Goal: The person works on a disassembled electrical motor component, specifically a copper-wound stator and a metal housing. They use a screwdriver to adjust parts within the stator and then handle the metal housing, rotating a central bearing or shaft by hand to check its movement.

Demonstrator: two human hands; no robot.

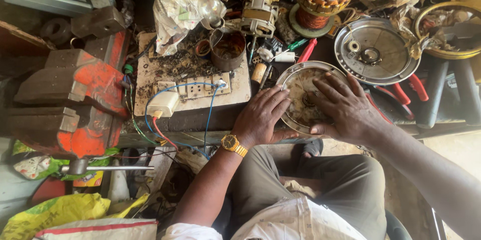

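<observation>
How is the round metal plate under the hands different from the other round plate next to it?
The round cover under the hands is dull, stained and brownish; the second round cover beside it looks cleaner and silvery. The left hand and right hand both rest on the first, while nobody touches the second. The first sits at the bench edge, the second farther back. Both are round metal discs with a bearing hole in the middle.

A crumpled yellow-green printed bag (55,212) lies at lower left beside a white sack (100,230).
</observation>
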